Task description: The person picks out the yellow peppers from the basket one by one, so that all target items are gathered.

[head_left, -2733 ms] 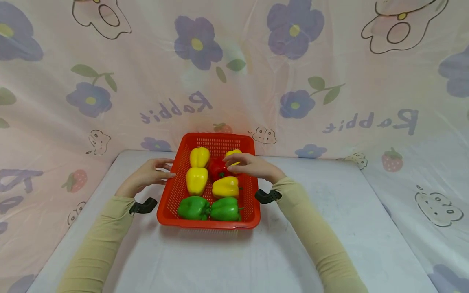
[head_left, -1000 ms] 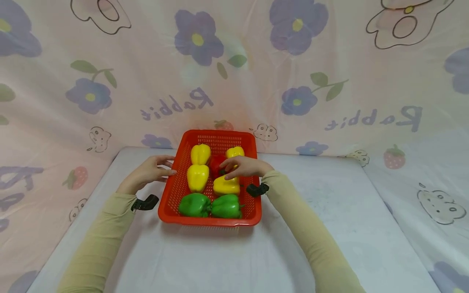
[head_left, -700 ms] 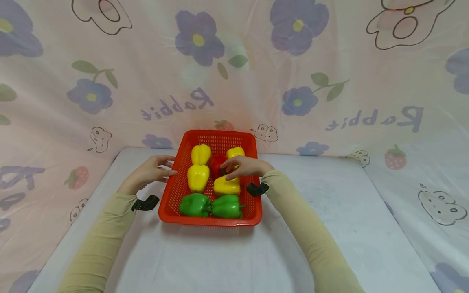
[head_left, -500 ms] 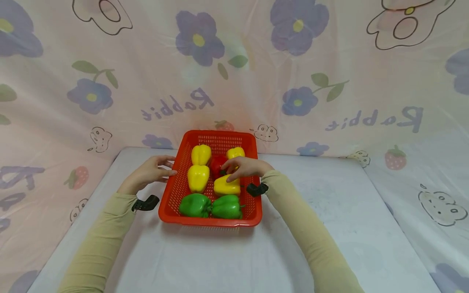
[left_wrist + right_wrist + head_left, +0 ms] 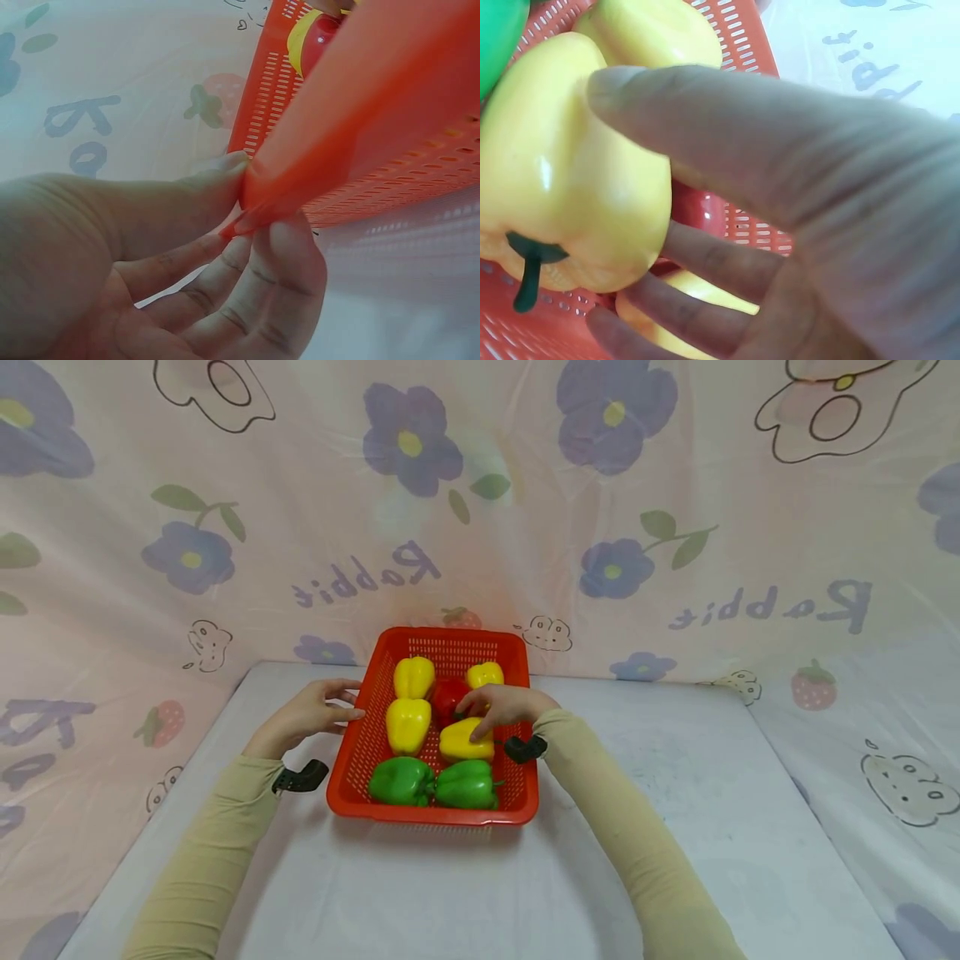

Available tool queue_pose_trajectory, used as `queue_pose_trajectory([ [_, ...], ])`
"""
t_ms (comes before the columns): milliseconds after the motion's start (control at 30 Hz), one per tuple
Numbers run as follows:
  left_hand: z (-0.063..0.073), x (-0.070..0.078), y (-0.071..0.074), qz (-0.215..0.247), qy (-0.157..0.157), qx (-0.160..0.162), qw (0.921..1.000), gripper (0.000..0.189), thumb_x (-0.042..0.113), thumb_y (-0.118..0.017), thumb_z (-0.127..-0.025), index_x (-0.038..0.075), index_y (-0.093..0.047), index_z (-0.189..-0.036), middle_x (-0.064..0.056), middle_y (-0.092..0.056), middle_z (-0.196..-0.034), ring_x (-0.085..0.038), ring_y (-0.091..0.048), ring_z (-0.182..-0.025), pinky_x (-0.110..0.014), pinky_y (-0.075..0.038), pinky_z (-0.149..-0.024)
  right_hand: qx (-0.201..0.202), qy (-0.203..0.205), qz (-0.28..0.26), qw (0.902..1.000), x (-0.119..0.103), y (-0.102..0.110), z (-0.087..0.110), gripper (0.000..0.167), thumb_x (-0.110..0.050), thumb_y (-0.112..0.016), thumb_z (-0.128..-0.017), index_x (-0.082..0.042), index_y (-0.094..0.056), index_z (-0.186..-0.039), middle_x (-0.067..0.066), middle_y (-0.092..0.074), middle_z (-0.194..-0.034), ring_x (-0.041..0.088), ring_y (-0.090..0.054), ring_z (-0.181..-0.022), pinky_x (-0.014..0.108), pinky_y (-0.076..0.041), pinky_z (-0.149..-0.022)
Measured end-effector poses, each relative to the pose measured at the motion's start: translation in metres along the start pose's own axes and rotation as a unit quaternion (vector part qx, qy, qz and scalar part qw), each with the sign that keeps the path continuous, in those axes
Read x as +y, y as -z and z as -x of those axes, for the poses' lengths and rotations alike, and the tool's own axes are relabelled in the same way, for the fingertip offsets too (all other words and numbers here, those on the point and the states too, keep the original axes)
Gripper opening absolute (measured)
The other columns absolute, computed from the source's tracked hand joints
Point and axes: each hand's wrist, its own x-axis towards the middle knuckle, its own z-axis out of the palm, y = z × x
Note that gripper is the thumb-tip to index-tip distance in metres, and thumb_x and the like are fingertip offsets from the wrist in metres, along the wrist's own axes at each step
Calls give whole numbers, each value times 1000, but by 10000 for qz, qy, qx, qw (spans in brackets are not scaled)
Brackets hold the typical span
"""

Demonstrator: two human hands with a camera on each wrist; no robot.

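Note:
A red plastic basket [image 5: 432, 815] holds several bell peppers in the head view. My left hand [image 5: 307, 714] pinches its left rim; the left wrist view shows the thumb above and bent fingers below the red edge [image 5: 300, 161]. Inside the basket, my right hand [image 5: 506, 708] grips the yellow bell pepper [image 5: 562, 165] lying at mid-right. The thumb lies across its skin and the fingertips go behind its side, partly hidden. A red bell pepper [image 5: 448, 697] sits just beyond, partly covered by the fingers.
Two yellow bell peppers [image 5: 408, 727] line the basket's left side, and another yellow one [image 5: 485, 674] stands at the back right. Two green bell peppers [image 5: 467, 785] lie at the front. A white table [image 5: 645, 760] bears the basket, with a printed curtain [image 5: 517, 527] behind.
Over these frames my right hand has come from the basket's right rim inward and down onto the yellow bell pepper, its thumb shifting right along it. My left hand stays on the rim.

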Motion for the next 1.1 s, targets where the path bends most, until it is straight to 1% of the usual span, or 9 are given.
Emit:
queue_pose_trajectory([
  [233, 0, 0, 0, 45, -4, 1, 10000, 61, 9, -64, -92, -6, -33, -143, -27, -48, -121, -26, -62, -90, -39, -56, -77, -44, -97, 184, 9998, -3, 1, 1, 52, -15, -77, -83, -8, -57, -131, 8, -56, -128, 25, -49, -118, 39, -41, -101],
  [500, 0, -1, 0, 46, 4, -18, 10000, 62, 9, -64, -93, -6, -32, -144, -27, -48, -121, -26, -62, -90, -39, -56, -78, -83, -176, 368, 9991, -4, 2, 2, 54, -17, -78, -81, -6, -57, -130, 8, -57, -126, 24, -50, -117, 38, -41, -101],
  [667, 0, -2, 0, 53, -14, -16, 10000, 61, 10, -64, -93, -6, -32, -143, -27, -48, -121, -27, -62, -91, -40, -56, -78, -60, -377, 419, 9984, -4, 2, 2, 52, -19, -79, -80, -7, -59, -127, 6, -58, -123, 23, -50, -115, 40, -39, -102],
  [833, 0, -2, 0, 72, -13, -12, 10000, 62, 10, -64, -92, -5, -33, -143, -26, -49, -120, -26, -63, -90, -40, -56, -77, -5, -543, 372, 9978, -3, 2, 2, 47, -20, -79, -80, -10, -61, -122, 4, -60, -119, 22, -51, -112, 41, -40, -101],
  [1100, -1, -2, 0, 96, -8, -18, 10000, 62, 9, -64, -92, -6, -32, -143, -27, -48, -122, -26, -63, -90, -39, -56, -77, 172, -751, 233, 9968, -3, 2, 5, 44, -19, -80, -79, -12, -63, -119, 3, -58, -117, 23, -48, -111, 43, -39, -100],
])
